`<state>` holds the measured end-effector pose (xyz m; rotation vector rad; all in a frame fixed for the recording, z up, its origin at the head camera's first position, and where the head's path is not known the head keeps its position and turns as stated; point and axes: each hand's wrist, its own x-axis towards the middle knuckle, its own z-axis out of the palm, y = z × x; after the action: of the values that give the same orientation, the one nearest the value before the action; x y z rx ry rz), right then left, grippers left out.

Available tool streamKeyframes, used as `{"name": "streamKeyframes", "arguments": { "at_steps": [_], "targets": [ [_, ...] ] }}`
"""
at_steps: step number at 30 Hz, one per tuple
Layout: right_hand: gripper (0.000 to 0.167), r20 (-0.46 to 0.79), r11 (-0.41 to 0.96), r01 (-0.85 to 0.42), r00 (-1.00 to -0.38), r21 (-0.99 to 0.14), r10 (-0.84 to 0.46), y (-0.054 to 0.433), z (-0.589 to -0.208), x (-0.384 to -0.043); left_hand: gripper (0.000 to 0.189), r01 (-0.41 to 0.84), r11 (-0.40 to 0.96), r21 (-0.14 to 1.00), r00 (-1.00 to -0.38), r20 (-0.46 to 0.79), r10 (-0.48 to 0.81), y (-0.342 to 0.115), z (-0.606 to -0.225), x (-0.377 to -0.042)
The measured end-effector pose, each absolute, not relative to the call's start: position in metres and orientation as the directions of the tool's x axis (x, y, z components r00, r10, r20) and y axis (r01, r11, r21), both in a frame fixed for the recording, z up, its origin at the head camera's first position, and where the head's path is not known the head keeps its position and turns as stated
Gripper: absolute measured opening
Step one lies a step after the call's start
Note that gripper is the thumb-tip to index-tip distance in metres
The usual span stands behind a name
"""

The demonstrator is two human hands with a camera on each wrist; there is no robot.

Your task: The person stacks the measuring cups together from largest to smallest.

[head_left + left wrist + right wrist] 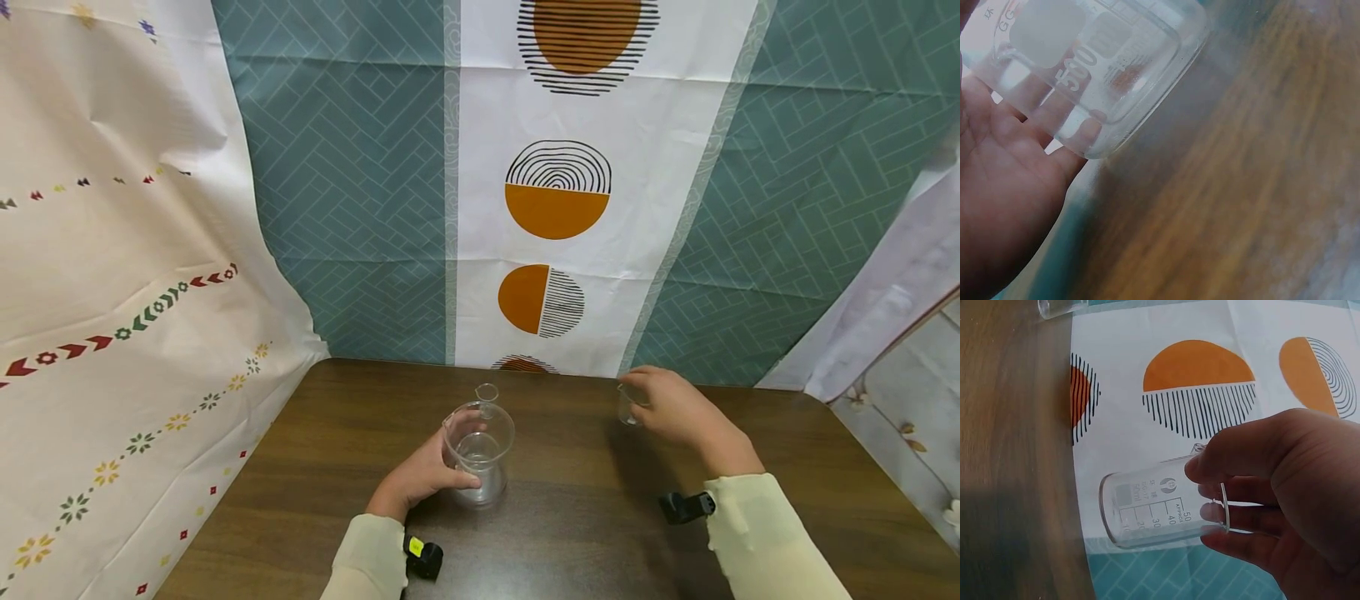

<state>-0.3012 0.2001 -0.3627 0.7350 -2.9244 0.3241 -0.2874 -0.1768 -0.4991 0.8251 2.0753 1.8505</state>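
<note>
Around the side of a large clear glass beaker curls my left hand, thumb at the front and fingers behind. The beaker stands upright at mid-table in the head view. White print reading 500 ml shows on its wall in the left wrist view. Over the back right of the table, my right hand grips a small clear beaker near its rim, thumb on one side and fingers on the other. That beaker carries a white scale up to 50, and its inside looks bare.
Another small clear glass vessel stands just behind the large beaker, partly hidden by it. The brown wooden table ends at a teal and white patterned cloth. A white embroidered cloth hangs along the left side.
</note>
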Motion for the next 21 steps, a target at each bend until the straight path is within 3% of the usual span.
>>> {"name": "streamKeyframes", "arguments": {
  "at_steps": [21],
  "targets": [
    [0.042, 0.154, 0.84, -0.518, -0.854, -0.162, -0.497, 0.181, -0.347, -0.287, 0.098, 0.239, 0.039, 0.97, -0.812, 0.177, 0.556, -0.177, -0.499, -0.288]
  ]
}}
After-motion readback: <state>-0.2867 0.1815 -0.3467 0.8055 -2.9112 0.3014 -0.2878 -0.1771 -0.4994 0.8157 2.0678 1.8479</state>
